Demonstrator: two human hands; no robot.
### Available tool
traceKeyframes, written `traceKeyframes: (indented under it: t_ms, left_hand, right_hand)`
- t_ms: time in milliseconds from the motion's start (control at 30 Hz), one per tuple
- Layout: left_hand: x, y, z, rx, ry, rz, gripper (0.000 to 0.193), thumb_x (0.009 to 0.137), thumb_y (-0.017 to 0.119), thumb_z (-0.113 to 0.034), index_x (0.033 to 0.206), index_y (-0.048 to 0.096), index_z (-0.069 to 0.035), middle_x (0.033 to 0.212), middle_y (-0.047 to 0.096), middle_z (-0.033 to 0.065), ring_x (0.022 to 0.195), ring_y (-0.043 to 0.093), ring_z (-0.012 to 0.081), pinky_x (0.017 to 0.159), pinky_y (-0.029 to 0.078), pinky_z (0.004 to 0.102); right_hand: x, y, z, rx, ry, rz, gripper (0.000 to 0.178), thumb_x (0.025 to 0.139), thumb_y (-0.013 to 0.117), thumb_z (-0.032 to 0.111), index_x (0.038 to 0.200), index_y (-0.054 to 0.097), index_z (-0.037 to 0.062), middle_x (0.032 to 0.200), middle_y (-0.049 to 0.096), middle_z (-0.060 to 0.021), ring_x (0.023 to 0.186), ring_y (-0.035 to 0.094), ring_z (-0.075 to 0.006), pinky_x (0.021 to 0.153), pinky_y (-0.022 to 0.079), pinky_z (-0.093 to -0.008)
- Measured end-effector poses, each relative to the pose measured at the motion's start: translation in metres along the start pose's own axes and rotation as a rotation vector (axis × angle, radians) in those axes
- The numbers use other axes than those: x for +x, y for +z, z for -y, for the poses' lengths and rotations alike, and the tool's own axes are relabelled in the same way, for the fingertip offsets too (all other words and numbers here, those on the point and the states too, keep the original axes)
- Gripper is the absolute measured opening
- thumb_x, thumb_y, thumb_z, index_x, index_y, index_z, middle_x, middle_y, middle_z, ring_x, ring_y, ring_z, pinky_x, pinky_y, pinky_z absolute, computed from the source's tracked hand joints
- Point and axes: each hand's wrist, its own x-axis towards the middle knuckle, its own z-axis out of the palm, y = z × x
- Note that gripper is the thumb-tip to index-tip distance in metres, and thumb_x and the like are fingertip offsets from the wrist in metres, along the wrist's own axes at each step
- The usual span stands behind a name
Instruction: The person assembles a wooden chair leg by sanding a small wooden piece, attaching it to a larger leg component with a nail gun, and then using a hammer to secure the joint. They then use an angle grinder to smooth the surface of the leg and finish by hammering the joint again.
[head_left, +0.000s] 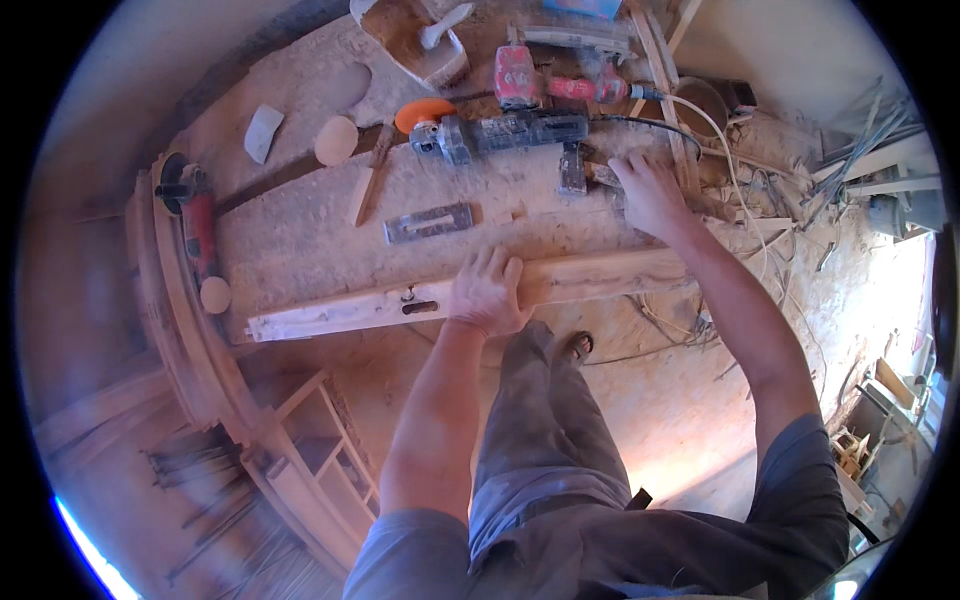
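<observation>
A long wooden bar (pixel 600 278) lies along the near edge of the workbench, with a slot and a small hole cut in its face left of centre. Over its middle rests my left hand (pixel 487 292), fingers bent round the top edge. Farther right, my right hand (pixel 652 198) is closed on the wooden handle of a hammer (pixel 573 168), whose dark head points left on the bench. Between the bar and the tools behind it lies a flat grey metal plate with a slot (pixel 428 223). A grey angle grinder (pixel 490 136) with an orange disc sits beyond the hammer.
A red power tool (pixel 520 78) and a tub with a brush (pixel 440 65) stand at the back. Round discs (pixel 336 141) and a wooden-handled tool (pixel 363 195) lie left. A red grinder (pixel 201 225) rests at the left end. Cables (pixel 738 170) run down the right side.
</observation>
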Motion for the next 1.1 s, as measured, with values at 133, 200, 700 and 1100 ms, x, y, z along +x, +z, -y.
traceKeyframes:
  t_ms: [133, 200, 700, 1100]
  left_hand:
    - [0.007, -0.001, -0.007, 0.024, 0.030, -0.027, 0.045, 0.064, 0.083, -0.031, 0.096, 0.063, -0.006, 0.106, 0.062, 0.0164, 0.109, 0.059, 0.0366, 0.096, 0.049, 0.0486]
    - [0.001, 0.003, -0.002, 0.184, 0.001, -0.086, 0.046, 0.066, 0.083, -0.034, 0.097, 0.064, -0.006, 0.109, 0.062, 0.0179, 0.111, 0.059, 0.0378, 0.098, 0.049, 0.0494]
    - [0.004, 0.007, -0.002, 0.125, 0.038, 0.010, 0.048, 0.067, 0.086, -0.034, 0.100, 0.065, -0.006, 0.103, 0.065, 0.0148, 0.098, 0.063, 0.0393, 0.081, 0.055, 0.0499]
    - [0.060, 0.003, -0.007, 0.177, -0.006, -0.096, 0.057, 0.061, 0.093, -0.031, 0.101, 0.064, -0.003, 0.103, 0.064, 0.0164, 0.098, 0.064, 0.0399, 0.079, 0.055, 0.0497]
  right_hand:
    - [0.011, -0.027, 0.005, -0.026, 0.056, 0.136, 0.040, 0.083, 0.063, 0.007, 0.123, 0.063, 0.0065, 0.124, 0.062, -0.0215, 0.114, 0.063, -0.0430, 0.091, 0.054, -0.0532]
    - [0.002, -0.043, 0.013, -0.006, 0.092, 0.133, 0.038, 0.082, 0.063, 0.007, 0.120, 0.064, 0.0055, 0.120, 0.065, -0.0215, 0.110, 0.065, -0.0435, 0.090, 0.055, -0.0532]
    - [-0.243, -0.001, 0.034, 1.106, 0.808, -0.316, 0.018, 0.096, 0.070, 0.013, 0.102, 0.058, 0.0016, 0.077, 0.057, 0.0000, 0.068, 0.055, -0.0104, 0.061, 0.047, -0.0295]
    - [-0.278, 0.046, 0.084, 1.095, 0.854, -0.453, 0.017, 0.098, 0.069, 0.012, 0.109, 0.059, 0.0039, 0.081, 0.056, 0.0020, 0.070, 0.048, -0.0060, 0.061, 0.043, -0.0254]
